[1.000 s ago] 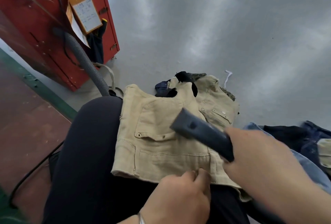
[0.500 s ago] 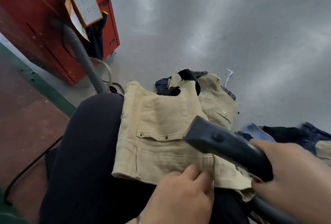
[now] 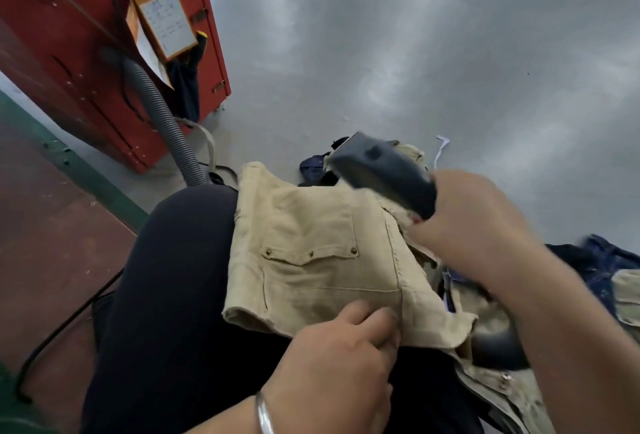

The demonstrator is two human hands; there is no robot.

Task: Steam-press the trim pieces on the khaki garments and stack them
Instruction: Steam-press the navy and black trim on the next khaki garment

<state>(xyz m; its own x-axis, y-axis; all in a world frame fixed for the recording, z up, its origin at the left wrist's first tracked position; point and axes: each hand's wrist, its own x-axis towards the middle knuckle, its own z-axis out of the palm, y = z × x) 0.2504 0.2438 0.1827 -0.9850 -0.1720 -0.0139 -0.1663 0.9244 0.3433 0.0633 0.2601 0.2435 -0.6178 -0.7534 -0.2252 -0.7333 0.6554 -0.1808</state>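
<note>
A khaki garment (image 3: 322, 260) is spread over the lap (image 3: 166, 295); its near hem is pinched by the left hand (image 3: 339, 357). Above its far edge, a dark steamer head (image 3: 384, 173) is gripped by the right hand (image 3: 474, 225).

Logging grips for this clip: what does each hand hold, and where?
Right hand grips the dark steam head by its rear handle end; left hand pinches the khaki pocketed garment piece at its near hem.

Khaki garment (image 3: 311, 260): matt woven cloth, slightly rough, w/ small brass-looking metal studs. Steamer head (image 3: 384, 173): dark matt plastic. Hose (image 3: 162, 118): ribbed grey plastic. Floor (image 3: 415, 52) is showing smooth, semi-gloss grey. Bangle (image 3: 265, 416): shiny metal.
</note>
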